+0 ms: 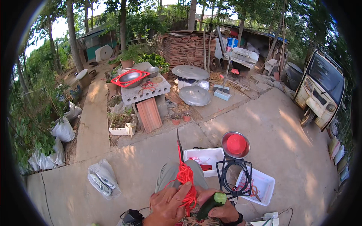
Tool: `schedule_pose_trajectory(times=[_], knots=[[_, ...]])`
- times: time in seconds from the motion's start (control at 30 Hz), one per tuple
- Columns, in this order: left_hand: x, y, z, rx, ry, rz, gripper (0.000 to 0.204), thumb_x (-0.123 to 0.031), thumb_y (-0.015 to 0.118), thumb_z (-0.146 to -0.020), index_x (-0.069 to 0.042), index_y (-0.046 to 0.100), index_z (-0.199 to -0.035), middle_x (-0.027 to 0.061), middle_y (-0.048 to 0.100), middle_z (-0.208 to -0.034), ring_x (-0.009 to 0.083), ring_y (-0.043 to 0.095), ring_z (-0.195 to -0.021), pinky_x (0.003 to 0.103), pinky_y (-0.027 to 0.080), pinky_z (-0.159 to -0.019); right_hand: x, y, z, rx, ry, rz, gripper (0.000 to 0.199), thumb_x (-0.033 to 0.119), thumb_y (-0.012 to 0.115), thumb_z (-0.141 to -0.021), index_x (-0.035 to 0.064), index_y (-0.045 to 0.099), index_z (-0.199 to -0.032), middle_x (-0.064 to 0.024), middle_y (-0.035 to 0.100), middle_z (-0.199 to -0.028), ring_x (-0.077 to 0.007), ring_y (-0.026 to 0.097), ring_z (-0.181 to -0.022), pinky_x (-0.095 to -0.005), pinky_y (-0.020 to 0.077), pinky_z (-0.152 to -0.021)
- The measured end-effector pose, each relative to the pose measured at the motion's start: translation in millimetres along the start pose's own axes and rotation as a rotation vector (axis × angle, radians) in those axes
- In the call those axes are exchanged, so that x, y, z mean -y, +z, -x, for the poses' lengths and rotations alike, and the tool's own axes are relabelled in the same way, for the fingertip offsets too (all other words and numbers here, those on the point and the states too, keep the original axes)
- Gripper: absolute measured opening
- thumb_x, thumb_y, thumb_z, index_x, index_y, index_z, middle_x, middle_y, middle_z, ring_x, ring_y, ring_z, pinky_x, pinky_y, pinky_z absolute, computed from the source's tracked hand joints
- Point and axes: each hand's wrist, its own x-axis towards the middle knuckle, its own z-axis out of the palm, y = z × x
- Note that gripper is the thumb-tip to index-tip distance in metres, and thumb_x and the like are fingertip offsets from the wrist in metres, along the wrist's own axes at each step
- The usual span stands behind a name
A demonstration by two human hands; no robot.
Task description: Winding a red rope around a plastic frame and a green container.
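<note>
My left hand (169, 203) is closed around a bundle of red cord (187, 177), its fingers lying across the strands. A long, thin, dark pointed piece with red along one side (180, 147) rises from the top of the bundle. My right hand (226, 211) grips a dark green cucumber-like vegetable (209, 207) whose pale cut end faces up. The two hands are close together above my lap, and the grey trousers (169, 175) show behind the cord. The lower ends of the cord are partly hidden by my fingers.
Beyond my knees are a white box (215, 153) with a red item, a metal bowl (244, 147) holding something red, and a black frame (222, 177) with coiled hose. Another white box (267, 184) holds cord. Bagged shoes (101, 184) lie left; a vehicle (320, 90) stands right.
</note>
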Motion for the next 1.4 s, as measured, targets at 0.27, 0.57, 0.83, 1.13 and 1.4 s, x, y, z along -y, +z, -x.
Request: schedule_pose_trajectory(times=[0.27,0.57,0.83,1.13,1.4], knots=[[-9,25,-22,-0.077,0.378,0.309,0.020,-0.008,0.065,-0.083,0.000,0.062,-0.101,0.0076,0.060,-0.076,0.0172,0.057,-0.065,0.027,0.045,-0.061,-16,-24,3,-0.274,-0.609,-0.496,0.021,0.013,0.063,-0.080,0.0100,0.050,-0.097,-0.0073,0.050,-0.098,-0.0219,0.051,-0.091,-0.0380,0.0440,-0.083],[67,61,-10,-0.059,-0.520,0.903,0.022,-0.012,0.066,-0.087,0.002,0.064,-0.104,0.0029,0.064,-0.090,0.0095,0.057,-0.080,0.024,0.045,-0.073,0,-48,8,-0.633,-0.568,-0.019,0.024,0.005,0.068,-0.078,0.0041,0.048,-0.091,-0.0103,0.054,-0.075,-0.0172,0.055,-0.059,-0.0313,0.0492,-0.054],[45,68,-19,0.038,-0.774,1.241,0.021,-0.008,0.065,-0.088,0.001,0.064,-0.106,0.0040,0.066,-0.086,0.0088,0.058,-0.073,0.022,0.047,-0.065,-32,-21,-36,-0.567,-0.411,0.354,0.035,0.006,0.078,-0.075,0.0017,0.053,-0.099,-0.0085,0.060,-0.086,-0.0143,0.061,-0.074,-0.0259,0.0503,-0.065],[37,102,-36,0.235,-0.735,1.273,0.020,-0.003,0.063,-0.087,0.002,0.066,-0.106,0.0063,0.067,-0.092,0.0097,0.061,-0.081,0.022,0.051,-0.070,-39,-31,-29,-0.797,-0.532,0.792,0.033,0.002,0.079,-0.073,0.0046,0.055,-0.094,-0.0020,0.060,-0.085,-0.0076,0.056,-0.076,-0.0214,0.0479,-0.067],[31,129,-38,0.333,-0.606,1.182,0.021,-0.003,0.061,-0.088,0.002,0.063,-0.108,0.0068,0.067,-0.090,0.0095,0.062,-0.075,0.022,0.050,-0.060,-24,-50,-7,-0.919,-0.512,0.662,0.023,-0.003,0.072,-0.076,0.0043,0.057,-0.092,-0.0029,0.063,-0.085,-0.0086,0.058,-0.077,-0.0223,0.0486,-0.068]])
